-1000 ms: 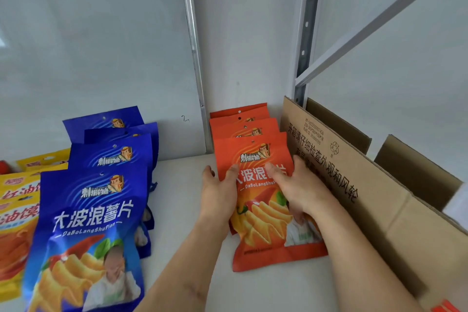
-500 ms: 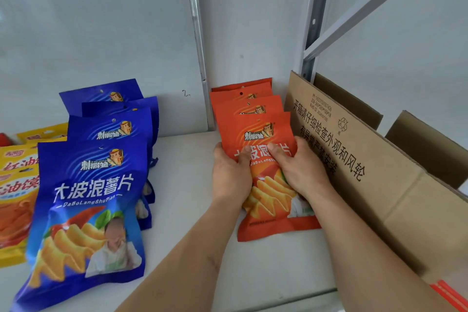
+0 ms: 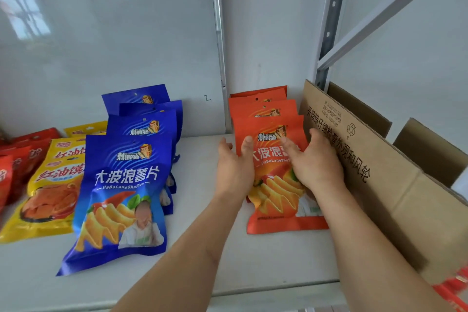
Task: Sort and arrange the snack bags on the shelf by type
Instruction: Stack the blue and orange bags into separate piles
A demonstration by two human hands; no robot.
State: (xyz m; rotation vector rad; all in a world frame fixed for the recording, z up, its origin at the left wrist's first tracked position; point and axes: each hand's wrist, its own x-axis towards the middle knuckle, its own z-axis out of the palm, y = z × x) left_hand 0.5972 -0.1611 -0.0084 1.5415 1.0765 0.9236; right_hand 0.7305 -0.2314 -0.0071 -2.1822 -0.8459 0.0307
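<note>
Orange snack bags [image 3: 268, 119], far-right row on shelf [image 3: 202, 248]: left hand [image 3: 234, 167] and right hand [image 3: 314, 162], fingers loosely curled, hold the front bag's sides. Square it gently with the row behind.

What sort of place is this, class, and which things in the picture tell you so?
Probably a shop or stockroom shelf being stocked: a white metal shelf, snack bags in rows by colour, blue bags and orange bags, and an opened cardboard box alongside.
</note>
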